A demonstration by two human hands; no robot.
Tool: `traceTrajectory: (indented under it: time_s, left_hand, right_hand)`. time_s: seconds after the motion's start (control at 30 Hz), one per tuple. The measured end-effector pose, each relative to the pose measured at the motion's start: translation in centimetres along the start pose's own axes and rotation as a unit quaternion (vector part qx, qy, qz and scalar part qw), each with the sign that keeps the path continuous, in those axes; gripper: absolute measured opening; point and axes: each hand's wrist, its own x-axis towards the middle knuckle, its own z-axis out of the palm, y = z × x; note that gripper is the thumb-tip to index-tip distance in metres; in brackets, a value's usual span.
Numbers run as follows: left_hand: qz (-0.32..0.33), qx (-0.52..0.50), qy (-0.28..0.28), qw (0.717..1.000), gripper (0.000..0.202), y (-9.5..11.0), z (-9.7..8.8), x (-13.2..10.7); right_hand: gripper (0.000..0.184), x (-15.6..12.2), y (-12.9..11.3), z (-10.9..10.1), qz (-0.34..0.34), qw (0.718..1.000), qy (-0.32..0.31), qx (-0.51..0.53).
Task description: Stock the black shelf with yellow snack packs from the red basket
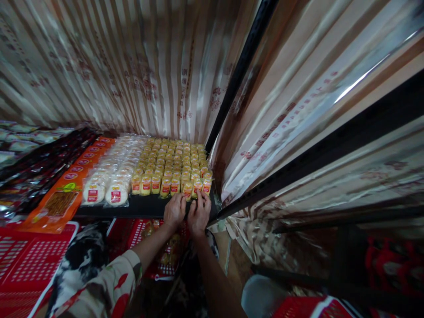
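Observation:
Small yellow wrapped snack cakes [165, 187] with red labels stand in close rows on a black shelf [139, 206]. At the front right of these rows, my left hand [174, 211] has its fingers bent together against the lower part of one front pack [187, 190]. Close beside it, my right hand [199, 212] grips the neighbouring front pack [198, 184], its fingertips on the label. My thumbs are partly hidden. To the left lie rows of round white wrapped cakes [115, 194].
A long orange snack packet [54, 203] overhangs the shelf edge, beside dark packets [36, 172]. Red baskets [33, 260] sit below; one under my arms holds yellow packs [172, 247]. A black post [238, 75] and bar [314, 141] border the right, with curtains [149, 66] behind.

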Motion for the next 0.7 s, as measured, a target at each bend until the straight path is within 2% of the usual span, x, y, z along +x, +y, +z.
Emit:
traceTrajectory:
  time_s: [0.2,0.33,0.5,0.6,0.7]
  left_hand:
    - [0.006,-0.016,0.005,1.0,0.03,-0.1,-0.1,0.0]
    - [0.003,-0.079,0.004,0.997,0.031,-0.2,-0.8,0.1]
    - [-0.004,-0.137,0.013,0.99,0.032,-0.4,-1.7,-0.3]
    - [0.063,-0.11,0.001,0.992,0.031,-0.2,-2.8,0.4]
    - [0.134,-0.029,0.023,0.99,0.03,0.3,-4.1,3.1]
  right_hand:
    - [0.045,0.8,-0.6,1.0,-0.004,1.0,0.022,0.021]
    - [0.052,1.1,-0.8,2.1,-0.014,1.0,0.023,-0.002]
    - [0.052,1.3,-0.9,2.5,-0.027,0.999,0.026,-0.017]
    - [0.05,1.4,-0.9,2.6,-0.025,0.999,0.03,-0.015]
    - [0.05,1.4,-0.9,2.8,-0.021,0.999,0.036,-0.009]
